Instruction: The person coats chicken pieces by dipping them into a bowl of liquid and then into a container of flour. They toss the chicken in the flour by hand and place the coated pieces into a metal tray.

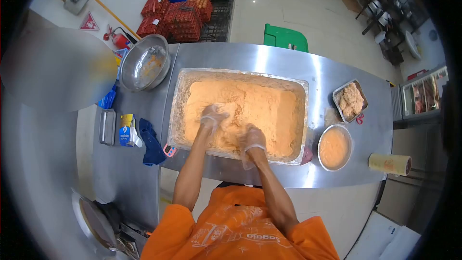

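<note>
A large rectangular metal tray point(308, 115) holds orange-tinted, flour-like powder point(284, 115), heaped and clumpy around its middle. Both my hands wear clear plastic gloves and work inside it. My left hand point(212, 116) is at the powder left of centre, its fingers blurred but stretched out and apart. Lower and to the right, my right hand point(254, 138) reaches down into the powder; its fingertips are hidden, and whether it grips anything does not show. Just right of the tray stands a round metal bowl point(335, 148) of orange batter-like mixture. Behind that bowl, a small metal pan point(350, 101) holds raw, pale meat pieces.
A big steel bowl point(145, 62) sits at the back left. Nearer are a dark blue cloth point(151, 142), a pink timer point(169, 150) and a blue-yellow carton point(128, 130). Red scissors point(359, 119) and a plastic-wrap roll point(390, 164) lie right. A green stool point(286, 37) stands beyond the table.
</note>
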`<state>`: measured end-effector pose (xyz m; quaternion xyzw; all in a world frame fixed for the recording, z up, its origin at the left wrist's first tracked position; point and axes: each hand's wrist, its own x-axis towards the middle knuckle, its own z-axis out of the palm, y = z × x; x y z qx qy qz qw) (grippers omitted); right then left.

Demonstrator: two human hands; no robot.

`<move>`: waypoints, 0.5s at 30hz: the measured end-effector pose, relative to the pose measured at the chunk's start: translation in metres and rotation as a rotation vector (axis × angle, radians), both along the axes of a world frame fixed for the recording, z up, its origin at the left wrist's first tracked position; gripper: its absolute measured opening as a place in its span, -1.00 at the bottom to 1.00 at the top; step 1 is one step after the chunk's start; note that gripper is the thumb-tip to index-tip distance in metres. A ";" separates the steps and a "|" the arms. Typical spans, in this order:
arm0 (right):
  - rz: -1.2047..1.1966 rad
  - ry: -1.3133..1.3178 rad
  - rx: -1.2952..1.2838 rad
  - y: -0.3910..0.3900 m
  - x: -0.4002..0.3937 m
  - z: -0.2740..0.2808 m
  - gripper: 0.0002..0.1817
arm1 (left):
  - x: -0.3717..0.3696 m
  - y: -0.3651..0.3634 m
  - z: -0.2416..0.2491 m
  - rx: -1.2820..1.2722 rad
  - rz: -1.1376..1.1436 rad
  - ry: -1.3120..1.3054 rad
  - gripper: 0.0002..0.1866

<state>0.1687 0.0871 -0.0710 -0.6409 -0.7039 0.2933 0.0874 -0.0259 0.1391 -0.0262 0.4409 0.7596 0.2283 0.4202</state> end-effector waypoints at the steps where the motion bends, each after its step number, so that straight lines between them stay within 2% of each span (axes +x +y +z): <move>1: -0.065 0.063 -0.040 -0.005 0.006 0.028 -0.65 | -0.003 -0.010 0.020 0.023 0.084 -0.069 -0.50; 3: -0.088 0.074 0.033 -0.005 0.025 0.063 -0.67 | -0.022 -0.025 0.022 0.101 0.242 -0.270 -0.57; 5: -0.147 0.159 0.051 0.008 0.039 0.084 -0.68 | -0.045 -0.033 -0.011 0.223 0.379 -0.538 -0.61; 6: -0.203 0.198 0.035 0.015 0.042 0.094 -0.70 | -0.029 -0.037 0.017 0.308 0.503 -0.679 -0.63; 8: -0.317 0.272 -0.005 0.028 0.050 0.107 -0.73 | -0.023 -0.037 0.033 0.244 0.408 -0.428 -0.62; 11: -0.201 0.247 0.606 0.038 0.016 0.066 -0.79 | 0.020 -0.024 0.029 0.036 0.246 0.118 -0.57; 12: -0.201 0.249 0.458 0.042 -0.009 0.062 -0.80 | 0.038 -0.016 0.022 -0.049 0.183 0.327 -0.54; 13: -0.199 0.250 0.312 0.047 -0.023 0.063 -0.81 | 0.043 -0.012 0.001 0.116 0.217 0.232 -0.54; 15: -0.190 0.289 0.164 0.056 0.008 0.087 -0.82 | 0.043 -0.009 -0.045 0.444 0.275 0.037 -0.54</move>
